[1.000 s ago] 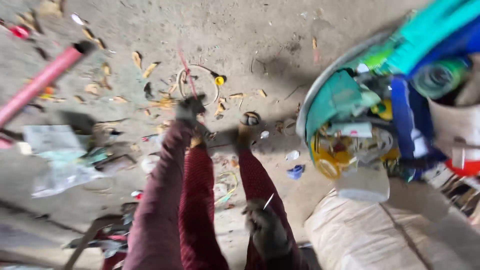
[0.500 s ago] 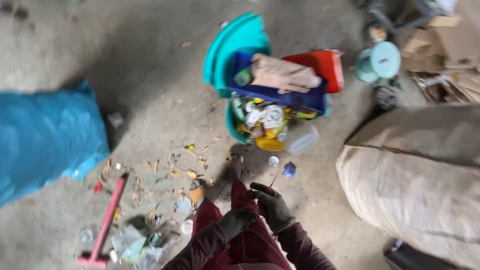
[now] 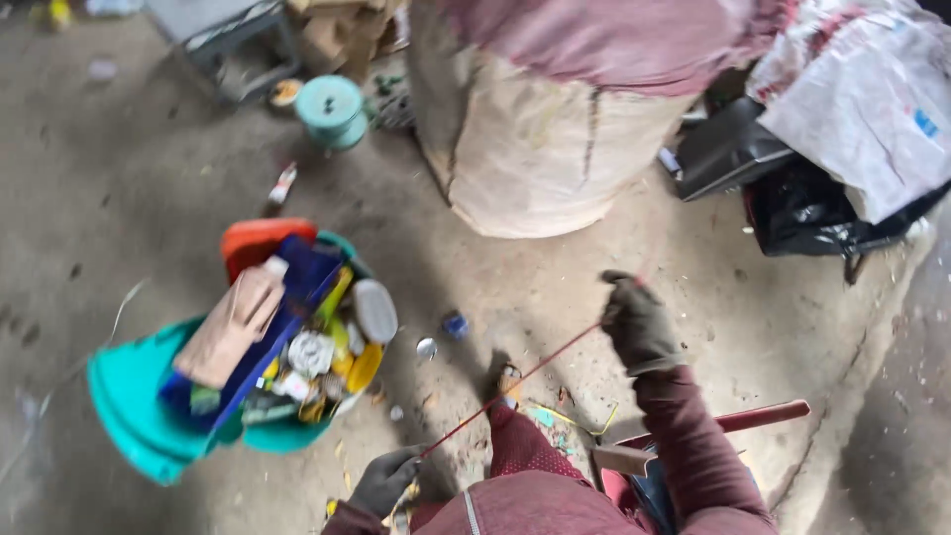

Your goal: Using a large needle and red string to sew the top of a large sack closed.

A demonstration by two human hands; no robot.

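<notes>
Gloved hands pinch a thin red wire [image 3: 515, 381] stretched taut between them: left hand [image 3: 384, 481] closed on its near end, right hand [image 3: 639, 322] closed on its far end, right of a teal tub [image 3: 129, 406] of scrap.

1. The place looks like a scrap-sorting yard or shed, with a bare, dirty concrete floor [image 3: 158, 168] strewn with litter.
2. A teal tub [image 3: 129, 406] brims with mixed plastic waste.
3. A large stuffed sack [image 3: 535, 149], a white woven bag [image 3: 872, 109] and a black bag [image 3: 812, 223] stand around.
</notes>
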